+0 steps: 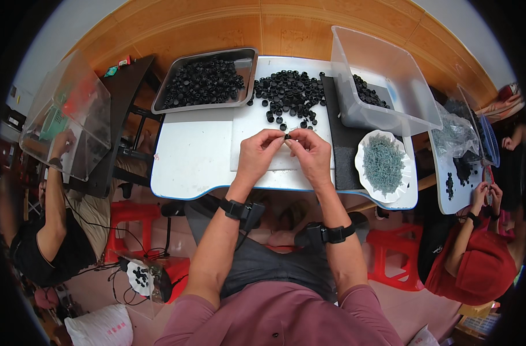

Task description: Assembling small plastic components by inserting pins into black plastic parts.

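Both hands meet above the white table (188,155), near its front middle. Between their fingertips is a small black cap-like piece (286,136), mostly covered by the fingers. My left hand (256,154) pinches it from the left, and my right hand (312,155) pinches it from the right. Just beyond the fingers lies a loose pile of small round black caps (294,95). Any second part inside the held piece is too small to make out.
A metal tray (202,108) of black caps stands back left. At right are a clear plastic bin (413,75) with more caps, a dark mat (346,155) and a white scalloped dish with small grey-green pieces (383,164). Other people work at both sides; red stools (395,254) stand below.
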The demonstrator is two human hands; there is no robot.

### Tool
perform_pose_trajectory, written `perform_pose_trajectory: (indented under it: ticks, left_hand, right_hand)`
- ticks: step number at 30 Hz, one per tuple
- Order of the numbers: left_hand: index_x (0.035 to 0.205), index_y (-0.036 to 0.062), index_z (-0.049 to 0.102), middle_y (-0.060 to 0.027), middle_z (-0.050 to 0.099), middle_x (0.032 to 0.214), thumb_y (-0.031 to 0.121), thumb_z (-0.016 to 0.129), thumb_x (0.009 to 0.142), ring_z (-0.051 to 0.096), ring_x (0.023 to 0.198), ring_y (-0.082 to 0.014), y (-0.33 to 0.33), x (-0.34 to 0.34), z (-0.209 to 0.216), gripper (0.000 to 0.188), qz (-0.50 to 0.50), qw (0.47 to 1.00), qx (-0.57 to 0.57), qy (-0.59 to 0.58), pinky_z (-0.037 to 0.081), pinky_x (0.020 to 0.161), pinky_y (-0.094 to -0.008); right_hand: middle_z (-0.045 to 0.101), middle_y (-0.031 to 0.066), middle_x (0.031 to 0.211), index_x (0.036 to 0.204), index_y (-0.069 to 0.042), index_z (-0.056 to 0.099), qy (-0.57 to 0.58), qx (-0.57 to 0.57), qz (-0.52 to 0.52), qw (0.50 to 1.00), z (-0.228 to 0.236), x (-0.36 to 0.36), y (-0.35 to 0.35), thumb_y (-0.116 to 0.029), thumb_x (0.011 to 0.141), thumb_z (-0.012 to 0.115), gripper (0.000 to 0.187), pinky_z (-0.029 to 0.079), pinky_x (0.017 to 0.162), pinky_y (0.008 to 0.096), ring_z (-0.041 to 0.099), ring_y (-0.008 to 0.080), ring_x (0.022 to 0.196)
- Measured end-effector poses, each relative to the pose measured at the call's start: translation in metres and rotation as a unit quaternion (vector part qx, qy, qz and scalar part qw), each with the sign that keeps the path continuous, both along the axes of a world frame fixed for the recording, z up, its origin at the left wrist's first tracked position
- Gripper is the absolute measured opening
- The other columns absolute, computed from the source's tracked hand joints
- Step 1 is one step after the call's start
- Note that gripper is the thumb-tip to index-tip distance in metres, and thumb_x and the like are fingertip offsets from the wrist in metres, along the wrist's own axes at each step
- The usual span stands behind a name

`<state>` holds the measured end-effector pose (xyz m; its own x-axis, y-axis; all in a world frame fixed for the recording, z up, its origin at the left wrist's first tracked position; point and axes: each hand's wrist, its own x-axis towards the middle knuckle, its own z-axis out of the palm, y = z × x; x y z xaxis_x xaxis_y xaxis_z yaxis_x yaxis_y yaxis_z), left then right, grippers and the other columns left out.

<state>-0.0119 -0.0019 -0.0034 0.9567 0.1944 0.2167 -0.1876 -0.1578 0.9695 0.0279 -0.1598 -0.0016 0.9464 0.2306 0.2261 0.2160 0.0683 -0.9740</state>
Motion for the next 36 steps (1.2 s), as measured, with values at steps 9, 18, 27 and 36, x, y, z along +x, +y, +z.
perform_pose_trajectory:
  ticks: [9, 18, 27, 36]
  left_hand:
    - [0.105, 0.0008, 0.075, -0.0122, 0.076, 0.092, 0.011, 0.071, 0.095, 0.073, 0.077, -0.0184, -0.005, -0.001, 0.007, 0.015, 0.034, 0.992, 0.115, -0.039, 0.055, 0.069, -0.0297]
    - [0.102, 0.0003, 0.073, -0.0144, 0.075, 0.096, 0.012, 0.068, 0.094, 0.071, 0.087, -0.0304, -0.006, -0.003, 0.014, 0.015, 0.014, 0.985, 0.163, -0.054, 0.056, 0.079, -0.0377]
    - [0.102, 0.0002, 0.073, -0.0143, 0.075, 0.094, 0.009, 0.068, 0.094, 0.070, 0.086, -0.0302, -0.007, -0.002, 0.015, 0.013, 0.014, 0.984, 0.167, -0.054, 0.055, 0.078, -0.0384]
    - [0.101, 0.0011, 0.074, -0.0134, 0.075, 0.094, 0.009, 0.069, 0.093, 0.069, 0.087, -0.0288, -0.004, 0.000, 0.010, 0.012, -0.006, 0.976, 0.202, -0.076, 0.055, 0.077, -0.0379]
  right_hand:
    - [0.075, 0.0066, 0.089, 0.106, 0.004, 0.074, 0.042, 0.019, 0.000, 0.999, 0.009, 0.001, -0.008, 0.001, 0.090, 0.072, 0.016, 0.054, 0.064, 0.0227, 0.068, 0.0101, 0.070]
    - [0.076, 0.0072, 0.089, 0.107, 0.005, 0.074, 0.067, -0.032, 0.044, 0.996, 0.011, 0.003, -0.019, 0.001, 0.091, 0.071, 0.017, 0.055, 0.065, 0.0239, 0.070, 0.0110, 0.071]
    - [0.076, 0.0095, 0.088, 0.105, 0.005, 0.075, 0.004, -0.028, 0.000, 1.000, 0.005, 0.000, -0.014, 0.001, 0.090, 0.072, 0.016, 0.055, 0.064, 0.0240, 0.071, 0.0116, 0.071]
    - [0.076, 0.0090, 0.084, 0.100, 0.005, 0.074, 0.021, -0.058, 0.011, 0.998, 0.007, 0.001, -0.015, 0.000, 0.089, 0.073, 0.012, 0.056, 0.062, 0.0238, 0.071, 0.0110, 0.068]
